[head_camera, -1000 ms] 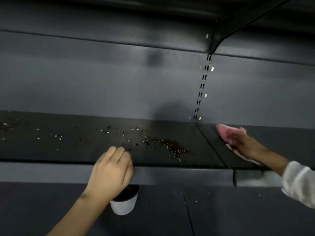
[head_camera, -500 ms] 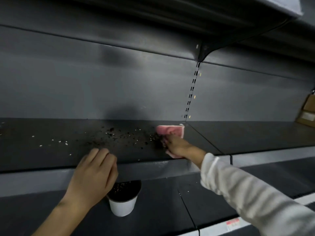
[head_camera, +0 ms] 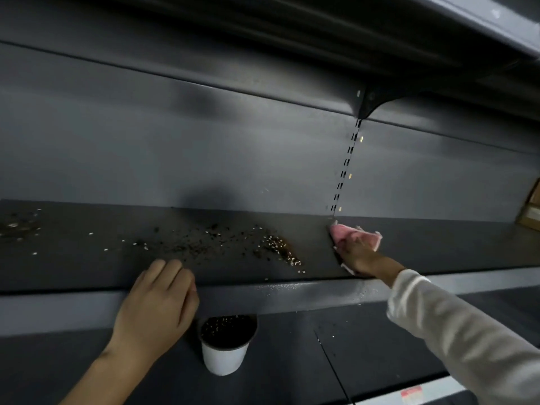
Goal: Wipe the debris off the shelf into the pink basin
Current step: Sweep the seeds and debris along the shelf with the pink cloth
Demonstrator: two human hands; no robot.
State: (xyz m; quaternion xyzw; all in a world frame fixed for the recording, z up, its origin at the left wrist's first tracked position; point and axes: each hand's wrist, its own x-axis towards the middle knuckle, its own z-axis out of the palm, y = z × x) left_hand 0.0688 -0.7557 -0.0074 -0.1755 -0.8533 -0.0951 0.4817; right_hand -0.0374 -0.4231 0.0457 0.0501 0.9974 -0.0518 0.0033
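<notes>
dark shelf (head_camera: 87, 270) bears scattered debris (head_camera: 233, 244) mid-surface; right hand (head_camera: 358, 254) presses a pink cloth (head_camera: 355, 236) at the far right, left hand (head_camera: 155, 305) curls over the near edge, white cup (head_camera: 225, 350) below it.

We see dark crumbs and pale seeds (head_camera: 222, 241) strewn across the dark grey shelf (head_camera: 87, 267), thickest right of centre; a white cup (head_camera: 224, 356) below already holds some.

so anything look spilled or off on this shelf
Yes: dark crumbs and pale seeds are scattered over the shelf, with another patch at far left. Also, the catcher below the edge is a white cup, not a pink basin.
</notes>
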